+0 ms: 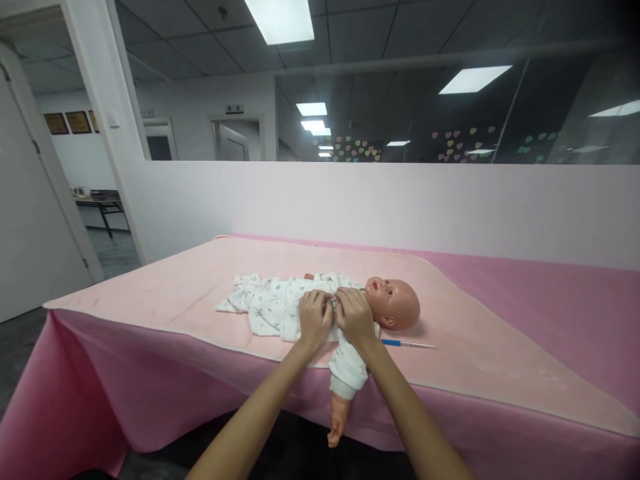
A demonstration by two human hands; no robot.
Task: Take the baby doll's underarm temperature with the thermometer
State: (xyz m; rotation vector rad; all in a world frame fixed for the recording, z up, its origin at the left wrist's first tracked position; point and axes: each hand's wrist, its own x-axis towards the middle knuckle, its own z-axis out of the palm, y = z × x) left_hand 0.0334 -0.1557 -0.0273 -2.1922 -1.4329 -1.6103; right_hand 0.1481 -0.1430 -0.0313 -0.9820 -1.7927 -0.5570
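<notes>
A baby doll lies on its back with its head to the right, wearing a white printed baby outfit. On the chest of that outfit, my left hand has its fingers curled and pinching the cloth. Close beside it, my right hand pinches the cloth just below the doll's neck. Something small and shiny shows between my fingertips, too small to name. The doll's near arm hangs past the table's front edge, its sleeve bunched under my right wrist.
A thin stick with a blue handle lies near the doll's head, partly behind my right forearm. A peach-coloured sheet covers the table over a pink cloth. Behind stands a low white wall with glass above.
</notes>
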